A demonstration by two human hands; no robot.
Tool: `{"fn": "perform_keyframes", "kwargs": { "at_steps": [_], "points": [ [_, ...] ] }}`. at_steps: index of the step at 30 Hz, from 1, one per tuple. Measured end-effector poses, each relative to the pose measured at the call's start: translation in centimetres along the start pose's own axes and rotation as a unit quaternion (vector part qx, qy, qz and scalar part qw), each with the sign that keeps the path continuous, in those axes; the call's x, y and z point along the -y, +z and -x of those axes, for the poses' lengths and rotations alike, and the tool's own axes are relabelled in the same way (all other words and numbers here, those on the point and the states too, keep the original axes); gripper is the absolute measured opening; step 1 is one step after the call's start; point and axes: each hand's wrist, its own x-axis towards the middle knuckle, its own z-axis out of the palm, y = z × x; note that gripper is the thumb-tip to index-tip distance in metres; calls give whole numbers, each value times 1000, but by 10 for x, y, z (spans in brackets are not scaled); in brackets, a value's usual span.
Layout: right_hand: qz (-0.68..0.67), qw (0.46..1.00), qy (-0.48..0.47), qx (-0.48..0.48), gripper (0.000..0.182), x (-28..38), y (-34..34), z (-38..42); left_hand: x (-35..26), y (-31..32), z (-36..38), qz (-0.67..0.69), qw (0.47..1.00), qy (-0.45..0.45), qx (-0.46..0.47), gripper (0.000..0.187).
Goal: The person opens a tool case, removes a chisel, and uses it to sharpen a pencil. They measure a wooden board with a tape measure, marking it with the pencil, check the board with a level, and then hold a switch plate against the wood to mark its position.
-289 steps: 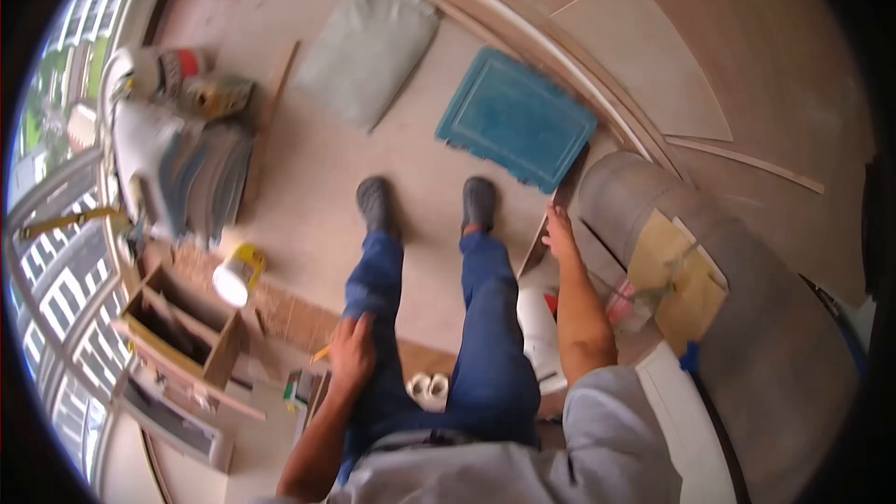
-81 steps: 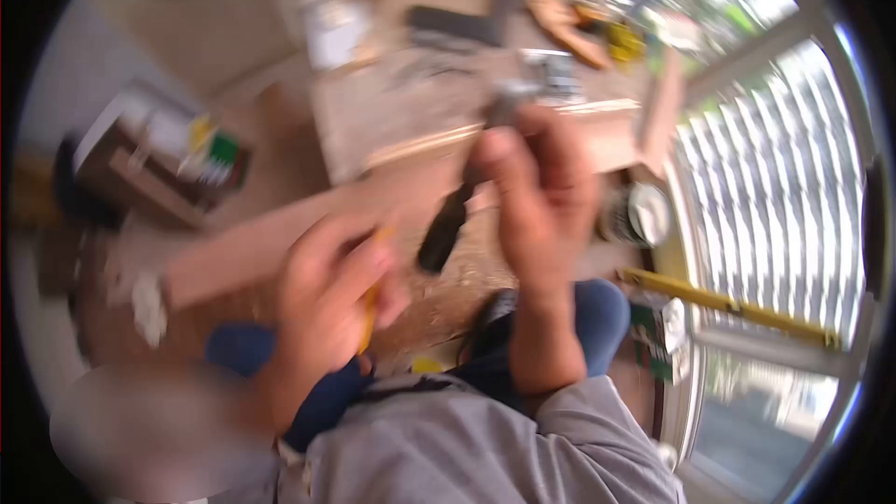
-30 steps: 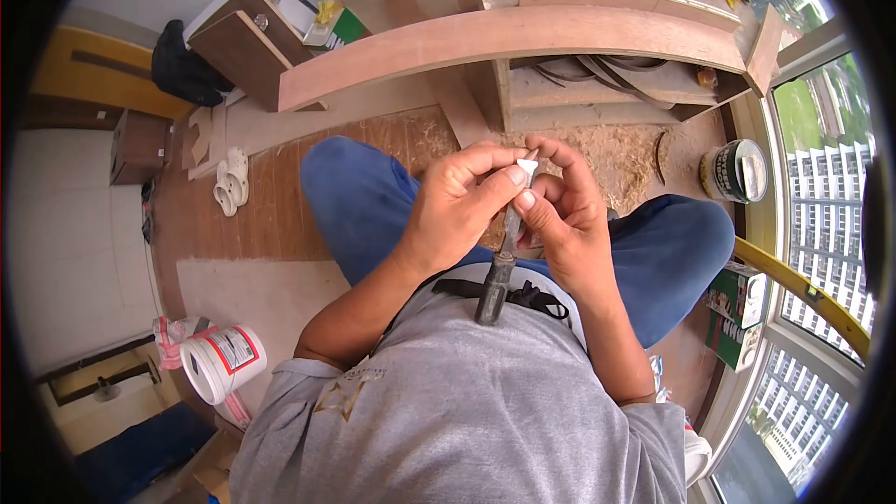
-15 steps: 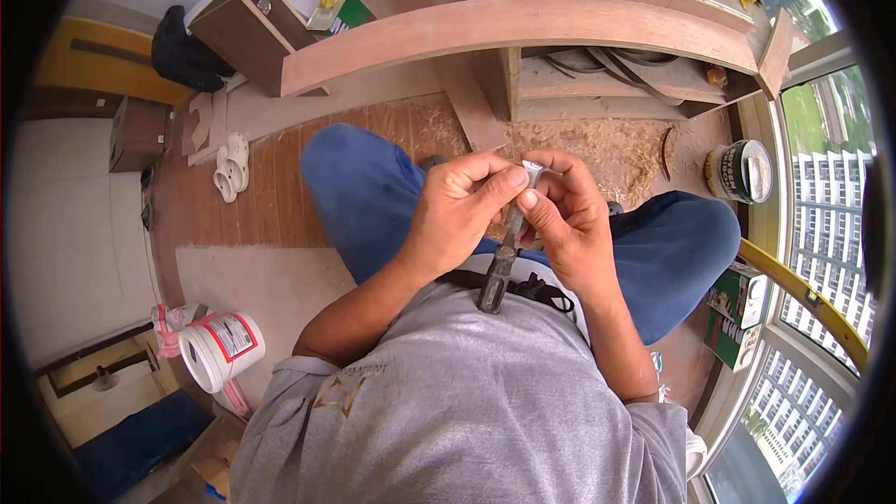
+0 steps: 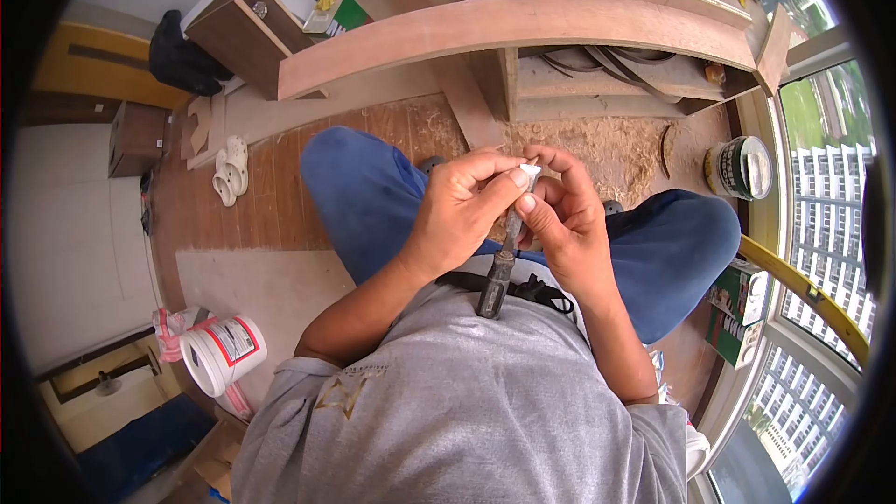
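Observation:
Both hands meet in front of my waist around a chisel point(image 5: 497, 286). Its dark, worn handle points back at my belly and its blade runs up between my fingers. The blade's end catches the light and shows bright white. My left hand point(image 5: 467, 210) pinches the blade near that end, thumb on top. From the other side, my right hand point(image 5: 567, 219) grips the blade with thumb and fingers, its index finger reaching by the tip. Part of the blade is hidden behind my fingers.
A long wooden board point(image 5: 523, 19) spans in front of me, by a workbench point(image 5: 560, 107). Wood shavings point(image 5: 597, 154) litter the floor. A paint can point(image 5: 742, 168) stands at right by the window, with a yellow level point(image 5: 812, 299). To the left are white clogs point(image 5: 231, 171) and a white bucket point(image 5: 222, 355).
The chisel has tilted slightly, so its blade end now shines brighter. Its handle end sits a touch lower. Both hands keep their hold almost in place.

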Motion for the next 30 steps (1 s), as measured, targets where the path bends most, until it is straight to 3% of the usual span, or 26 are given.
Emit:
{"fn": "perform_keyframes", "kwargs": {
  "at_steps": [9, 12, 18, 26, 30],
  "points": [
    [16, 1000, -4, 5, 39, 0, -2, 0, 13, -3, 5, -20, 999, 6, -29, 21],
    [15, 1000, -8, 6, 40, -2, -2, 0, 16, -5, 3, -91, 995, 34, -29, 21],
    [-7, 1000, -7, -3, 47, -6, 2, -1, 4, 3, -2, 14, 999, 15, -34, 20],
    [3, 1000, -1, -8, 42, -5, -4, 1, 13, 3, -5, -75, 995, 60, -13, 20],
    [14, 1000, 1, -3, 37, -2, -5, 0, 18, -1, -1, -82, 996, 23, -17, 22]
  ]
}}
